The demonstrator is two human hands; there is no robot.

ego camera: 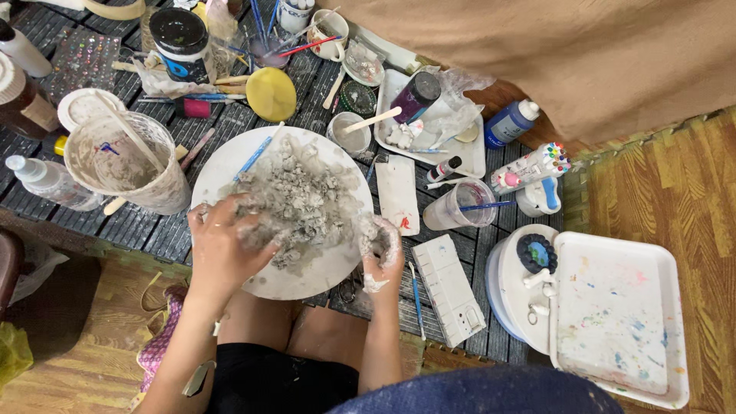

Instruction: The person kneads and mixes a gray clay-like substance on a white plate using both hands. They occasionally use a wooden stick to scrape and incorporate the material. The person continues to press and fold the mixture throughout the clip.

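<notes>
1. Grey clay lumps [295, 203] sit piled on a round white board [322, 276] on the dark slatted tabletop [153, 230], centre of view, directly ahead of the person's knees.
2. Left hand [226, 245]: palm down on the pile's near-left edge, fingers curled into the lumps, grip clenched on clay. The pile lies up and to the right of this hand.
3. Right hand [381, 245]: at the board's right rim, caked in slip, fingers closed round a small wad of clay. The pile lies to its left.
4. Pile's long axis runs roughly from the far side of the board towards the near side; the hands bracket it left and right. Left hand is deeper in the mass, so nearer to the bulk.
5. Blue-handled brush [253, 159] lies on the far-left part of the board, tip touching the pile.
6. Packages and labels:
- Clay-smeared tub [126, 165] with a stick in it, left of the board.
- Dark-lidded jar [180, 46] with a blue-and-white label, far left.
- Blue bottle [510, 123] with a white cap, right of a white tray.
- Clear pack of coloured markers [529, 169], lying on its side, near the bottle.
- White rectangular palette [613, 314], paint-speckled, far right.
- White long paint box [451, 287], just right of the right hand.
- Yellow round lid [271, 93], beyond the board.
</notes>
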